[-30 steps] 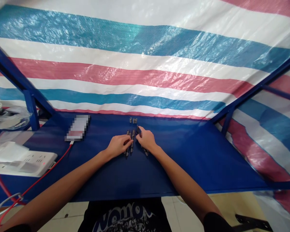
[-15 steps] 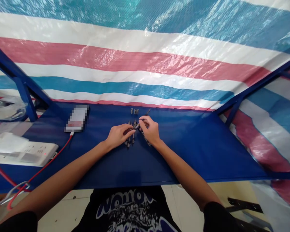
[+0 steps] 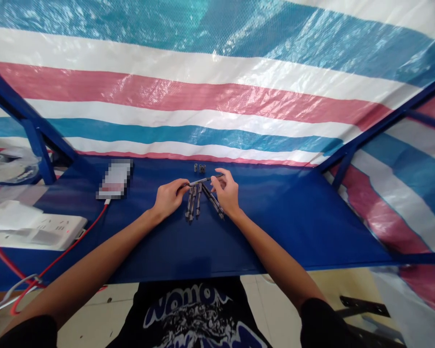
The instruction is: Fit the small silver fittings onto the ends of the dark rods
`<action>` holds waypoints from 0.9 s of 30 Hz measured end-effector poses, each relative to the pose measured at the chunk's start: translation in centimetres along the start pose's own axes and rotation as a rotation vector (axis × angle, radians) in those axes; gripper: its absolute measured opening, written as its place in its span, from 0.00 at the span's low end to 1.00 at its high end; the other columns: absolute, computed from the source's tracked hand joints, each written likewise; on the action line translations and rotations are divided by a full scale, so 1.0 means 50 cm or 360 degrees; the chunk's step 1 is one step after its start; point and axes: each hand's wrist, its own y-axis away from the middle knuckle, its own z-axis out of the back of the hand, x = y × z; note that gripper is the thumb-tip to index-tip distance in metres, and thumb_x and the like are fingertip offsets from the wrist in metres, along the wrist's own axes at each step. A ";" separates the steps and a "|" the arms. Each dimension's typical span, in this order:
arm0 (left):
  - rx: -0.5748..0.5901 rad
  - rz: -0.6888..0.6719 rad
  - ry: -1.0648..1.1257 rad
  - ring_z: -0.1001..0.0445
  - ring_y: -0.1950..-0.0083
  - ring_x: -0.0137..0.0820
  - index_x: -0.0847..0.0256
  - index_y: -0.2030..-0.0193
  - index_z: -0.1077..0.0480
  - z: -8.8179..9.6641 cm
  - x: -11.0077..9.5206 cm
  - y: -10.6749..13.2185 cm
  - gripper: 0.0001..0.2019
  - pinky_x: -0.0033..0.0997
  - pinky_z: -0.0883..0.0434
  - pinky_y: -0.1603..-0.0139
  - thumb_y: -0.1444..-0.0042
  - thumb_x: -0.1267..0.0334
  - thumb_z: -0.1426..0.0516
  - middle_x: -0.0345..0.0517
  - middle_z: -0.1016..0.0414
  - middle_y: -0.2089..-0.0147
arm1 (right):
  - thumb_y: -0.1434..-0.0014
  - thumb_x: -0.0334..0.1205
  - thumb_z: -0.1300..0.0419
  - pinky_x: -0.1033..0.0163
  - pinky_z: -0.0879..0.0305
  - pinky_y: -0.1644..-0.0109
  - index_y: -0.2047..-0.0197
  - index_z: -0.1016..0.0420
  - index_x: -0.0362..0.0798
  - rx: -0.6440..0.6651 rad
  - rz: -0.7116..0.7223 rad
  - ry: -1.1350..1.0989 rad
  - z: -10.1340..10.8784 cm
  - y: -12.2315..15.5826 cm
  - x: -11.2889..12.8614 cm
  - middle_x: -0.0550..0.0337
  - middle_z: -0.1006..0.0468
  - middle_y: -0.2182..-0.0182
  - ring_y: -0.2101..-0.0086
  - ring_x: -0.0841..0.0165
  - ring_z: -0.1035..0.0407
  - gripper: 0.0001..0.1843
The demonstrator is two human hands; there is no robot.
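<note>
A slim dark pen-like rod [image 3: 201, 181] lies crosswise between my hands, its left end pinched in the fingers of my left hand [image 3: 169, 198]. My right hand [image 3: 226, 192] is beside its right end, fingers curled and apart. Below the rod, several similar dark rods [image 3: 192, 204] lie side by side on the blue cloth [image 3: 275, 232], and another [image 3: 213, 201] slants down by my right hand. Further up, small grey metal pieces [image 3: 199, 168] stand close together.
A pixelated phone-sized slab [image 3: 114, 179] lies left on the cloth, with a red cable [image 3: 76, 246] running to a white power strip [image 3: 36, 227] under loose white sheets. Blue metal frame bars [image 3: 36, 130] and striped tarpaulin [image 3: 188, 96] rise behind.
The rod that lay under my right hand has risen and now spans both hands, its left end in my left fingers. My hands have moved farther up the cloth, and the view has tilted.
</note>
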 end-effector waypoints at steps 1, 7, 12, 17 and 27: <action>-0.0028 0.0007 0.0003 0.26 0.65 0.28 0.61 0.60 0.28 0.002 0.002 -0.001 0.14 0.25 0.33 0.62 0.37 0.57 0.51 0.44 0.22 0.62 | 0.39 0.48 0.46 0.64 0.31 0.67 0.52 0.32 0.48 -0.0002 -0.0005 0.0017 0.001 -0.001 0.000 0.63 0.27 0.74 0.77 0.71 0.31 0.16; -0.0042 -0.0074 -0.0135 0.26 0.62 0.28 0.60 0.59 0.28 0.011 -0.005 -0.002 0.15 0.25 0.34 0.61 0.34 0.58 0.54 0.44 0.22 0.61 | 0.42 0.49 0.44 0.65 0.34 0.68 0.70 0.29 0.47 0.0034 0.0005 0.0102 -0.004 0.007 0.007 0.63 0.29 0.79 0.77 0.70 0.33 0.14; 0.0122 -0.0211 -0.0348 0.25 0.62 0.30 0.59 0.58 0.27 -0.007 -0.008 0.003 0.14 0.24 0.34 0.64 0.35 0.57 0.51 0.45 0.22 0.63 | 0.41 0.51 0.45 0.66 0.37 0.69 0.74 0.28 0.46 0.0174 0.0033 0.0181 -0.019 0.003 -0.001 0.63 0.30 0.81 0.78 0.71 0.35 0.19; 0.0118 -0.0054 -0.0336 0.24 0.59 0.32 0.58 0.56 0.28 -0.019 0.016 0.002 0.11 0.27 0.32 0.62 0.36 0.64 0.51 0.45 0.22 0.57 | 0.42 0.40 0.45 0.62 0.34 0.58 0.59 0.24 0.45 0.0047 0.0125 0.0499 -0.027 -0.091 -0.055 0.58 0.24 0.69 0.68 0.68 0.31 0.12; 0.0138 0.0028 -0.0226 0.24 0.56 0.36 0.59 0.55 0.27 -0.020 0.023 0.000 0.11 0.31 0.30 0.57 0.38 0.65 0.51 0.46 0.22 0.56 | 0.50 0.37 0.39 0.59 0.36 0.52 0.67 0.23 0.44 0.0186 -0.0116 0.0602 -0.044 -0.153 -0.099 0.55 0.22 0.64 0.63 0.66 0.29 0.07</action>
